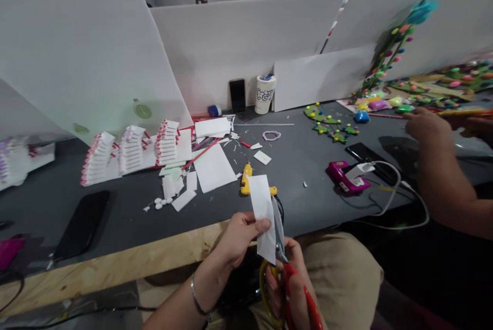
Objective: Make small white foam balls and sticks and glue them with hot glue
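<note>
We see the left hand (239, 233) pinching a white paper strip (261, 204) between thumb and fingers, upright just above the near edge of the table (318, 158). The right hand (297, 281) is wrapped round the red and yellow handles of the scissors (279, 225), whose blades point away along the strip's right edge; we cannot tell whether they bite into it. Behind the strip, partly hidden, lies a yellow glue gun (246, 176), and left of that a white sheet (213, 168) among offcuts. At the far side we notice a paper cup (264, 96) bearing a dark blue looping print, too small for us to read as words, with a phone (238, 95) standing just left of it.
</note>
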Demonstrator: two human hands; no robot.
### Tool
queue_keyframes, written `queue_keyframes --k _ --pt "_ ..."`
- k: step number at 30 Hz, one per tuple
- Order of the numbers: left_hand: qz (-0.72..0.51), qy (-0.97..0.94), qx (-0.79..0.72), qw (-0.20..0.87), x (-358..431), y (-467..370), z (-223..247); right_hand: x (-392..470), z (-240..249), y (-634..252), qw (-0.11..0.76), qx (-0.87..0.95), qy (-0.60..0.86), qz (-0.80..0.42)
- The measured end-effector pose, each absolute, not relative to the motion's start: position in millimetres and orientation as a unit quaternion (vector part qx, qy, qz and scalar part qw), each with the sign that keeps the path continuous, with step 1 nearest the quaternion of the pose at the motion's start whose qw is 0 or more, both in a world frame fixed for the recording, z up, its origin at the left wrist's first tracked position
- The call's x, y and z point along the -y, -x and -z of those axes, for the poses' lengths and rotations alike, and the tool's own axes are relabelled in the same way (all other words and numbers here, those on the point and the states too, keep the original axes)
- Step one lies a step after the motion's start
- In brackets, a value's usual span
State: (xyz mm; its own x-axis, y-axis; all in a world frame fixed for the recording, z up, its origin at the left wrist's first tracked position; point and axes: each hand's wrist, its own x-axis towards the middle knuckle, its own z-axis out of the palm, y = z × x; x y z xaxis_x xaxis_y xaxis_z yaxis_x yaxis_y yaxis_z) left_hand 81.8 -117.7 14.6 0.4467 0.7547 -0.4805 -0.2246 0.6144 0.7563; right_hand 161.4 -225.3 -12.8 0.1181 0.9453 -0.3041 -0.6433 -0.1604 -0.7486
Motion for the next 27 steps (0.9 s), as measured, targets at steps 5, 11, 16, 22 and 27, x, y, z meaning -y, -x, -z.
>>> queue_keyframes --k 5,11,16,22,27 --pt "-0.327 -0.295 -0.415 0.796 117.8 -82.5 -15.6 224.4 11.1 -162.5 0.620 0.189 0.418 -0.636" --pt "-0.361 -0.261 -0.316 0.838 112.7 -84.2 -17.4 224.4 9.7 -160.5 0.626 0.194 0.407 -0.636" --pt "-0.372 -0.219 -0.248 0.867 101.8 -86.2 -21.9 223.4 8.8 -159.7 0.623 0.209 0.391 -0.644" --pt "-0.381 -0.231 -0.331 0.832 93.5 -91.6 -25.5 222.7 9.8 -159.5 0.635 0.212 0.385 -0.635" --pt "-0.408 -0.223 -0.374 0.803 98.8 -94.9 -25.3 221.9 12.5 -158.5 0.649 0.230 0.386 -0.614"
